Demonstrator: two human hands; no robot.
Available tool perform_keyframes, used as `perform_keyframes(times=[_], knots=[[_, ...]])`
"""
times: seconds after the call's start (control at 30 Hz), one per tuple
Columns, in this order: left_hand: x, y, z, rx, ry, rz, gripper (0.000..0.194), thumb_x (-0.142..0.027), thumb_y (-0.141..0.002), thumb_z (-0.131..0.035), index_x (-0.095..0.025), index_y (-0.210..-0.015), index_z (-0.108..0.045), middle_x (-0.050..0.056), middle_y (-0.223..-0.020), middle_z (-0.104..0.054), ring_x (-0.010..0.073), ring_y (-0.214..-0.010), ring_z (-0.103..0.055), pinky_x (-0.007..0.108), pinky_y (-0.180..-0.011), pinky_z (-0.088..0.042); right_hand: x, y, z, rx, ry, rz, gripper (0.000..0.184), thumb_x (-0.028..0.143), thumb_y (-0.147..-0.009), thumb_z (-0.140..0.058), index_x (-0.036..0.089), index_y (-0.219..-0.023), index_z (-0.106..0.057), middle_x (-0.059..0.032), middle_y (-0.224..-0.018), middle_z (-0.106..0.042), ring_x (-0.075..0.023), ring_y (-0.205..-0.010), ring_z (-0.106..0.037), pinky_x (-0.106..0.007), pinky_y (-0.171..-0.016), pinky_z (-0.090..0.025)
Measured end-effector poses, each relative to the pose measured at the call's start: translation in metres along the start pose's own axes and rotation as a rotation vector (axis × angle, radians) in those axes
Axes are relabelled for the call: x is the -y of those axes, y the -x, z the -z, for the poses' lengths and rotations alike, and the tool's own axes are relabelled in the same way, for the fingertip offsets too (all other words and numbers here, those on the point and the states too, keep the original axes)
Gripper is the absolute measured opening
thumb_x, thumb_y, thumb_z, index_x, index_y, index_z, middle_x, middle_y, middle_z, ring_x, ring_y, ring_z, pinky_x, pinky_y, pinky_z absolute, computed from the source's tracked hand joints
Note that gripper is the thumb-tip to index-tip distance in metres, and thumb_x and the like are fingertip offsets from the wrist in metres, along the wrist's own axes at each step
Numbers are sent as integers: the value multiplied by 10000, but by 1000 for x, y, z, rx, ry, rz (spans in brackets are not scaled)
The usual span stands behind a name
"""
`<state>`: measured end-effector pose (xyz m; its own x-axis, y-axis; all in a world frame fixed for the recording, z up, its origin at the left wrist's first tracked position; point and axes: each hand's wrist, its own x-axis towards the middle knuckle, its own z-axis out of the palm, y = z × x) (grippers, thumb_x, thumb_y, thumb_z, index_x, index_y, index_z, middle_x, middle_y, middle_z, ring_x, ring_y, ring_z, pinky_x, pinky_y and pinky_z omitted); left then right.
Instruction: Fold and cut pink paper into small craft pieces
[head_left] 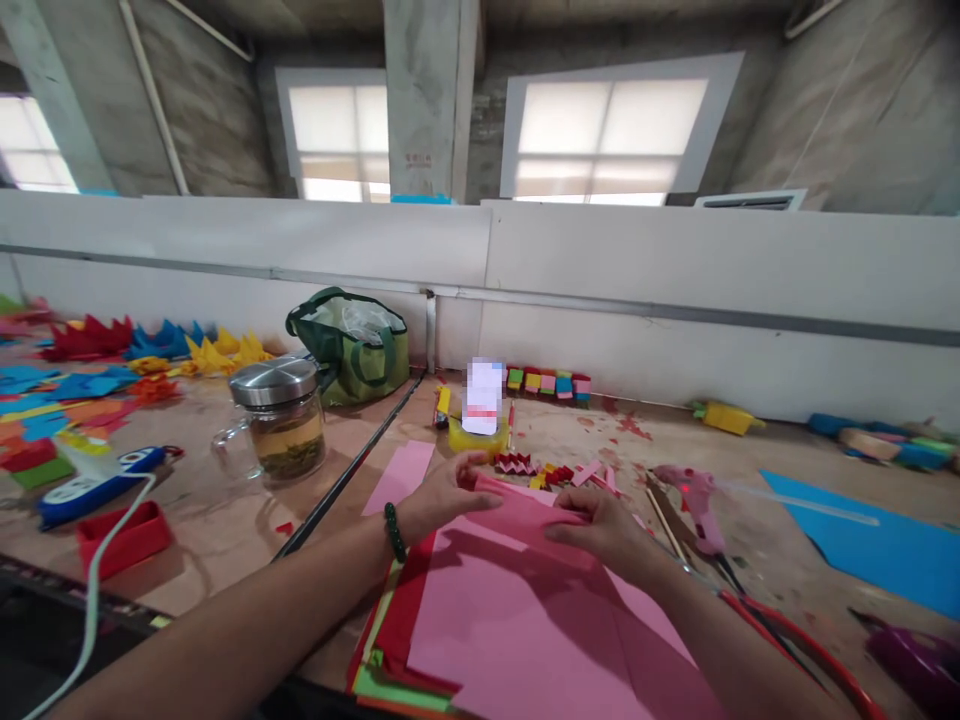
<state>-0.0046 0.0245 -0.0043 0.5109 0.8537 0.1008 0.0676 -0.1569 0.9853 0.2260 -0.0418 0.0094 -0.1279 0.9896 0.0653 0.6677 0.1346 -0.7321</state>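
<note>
Between both hands is a piece of pink paper (517,512), lifted over a stack of coloured sheets. My left hand (448,492), with a dark green bead bracelet at the wrist, is closed on the paper's left end. At the right end, my right hand (604,522) pinches the same piece between thumb and fingers. Below lie large pink sheets (525,630), with red, green and orange sheets showing at the left edge. Just beyond the hands are folded red and yellow paper strips (553,476) and a phone (484,398) in a yellow holder.
A glass mug of tea (285,440) and a green bag (364,350) stand left. A pink glue gun (697,500), red-handled scissors (795,640) and blue paper (885,540) lie right. A white cord (94,590) crosses the left edge. A white partition (675,260) stands behind.
</note>
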Motion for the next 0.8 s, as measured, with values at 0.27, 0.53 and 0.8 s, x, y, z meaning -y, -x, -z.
perform_keyframes(times=[0.27,0.53,0.8], knots=[[2,9,-7,22,193,-9,395,-478,-640,-765,-115,-594,-614,-25,-559,-501,77,-537,-406,228,-527,-306,4,4,-6,-87,-244,-51,307,462,-634,-732,178,-627,-616,28,-580,-532,-124,-553,-473,-241,-508,-366],[-1,11,-2,-24,243,-19,387,-450,-654,-761,-124,-543,-585,-38,-522,-464,74,-528,-371,234,-535,-280,3,5,-6,-239,-444,-92,405,550,-631,-748,165,-663,-626,6,-582,-544,-125,-542,-467,-256,-499,-379],[1,13,0,-26,270,27,340,-413,-672,-762,-116,-587,-621,-33,-550,-483,77,-548,-383,224,-545,-287,2,7,-8,-346,-474,4,348,494,-689,-736,151,-723,-694,-10,-613,-587,-121,-580,-480,-248,-536,-366]])
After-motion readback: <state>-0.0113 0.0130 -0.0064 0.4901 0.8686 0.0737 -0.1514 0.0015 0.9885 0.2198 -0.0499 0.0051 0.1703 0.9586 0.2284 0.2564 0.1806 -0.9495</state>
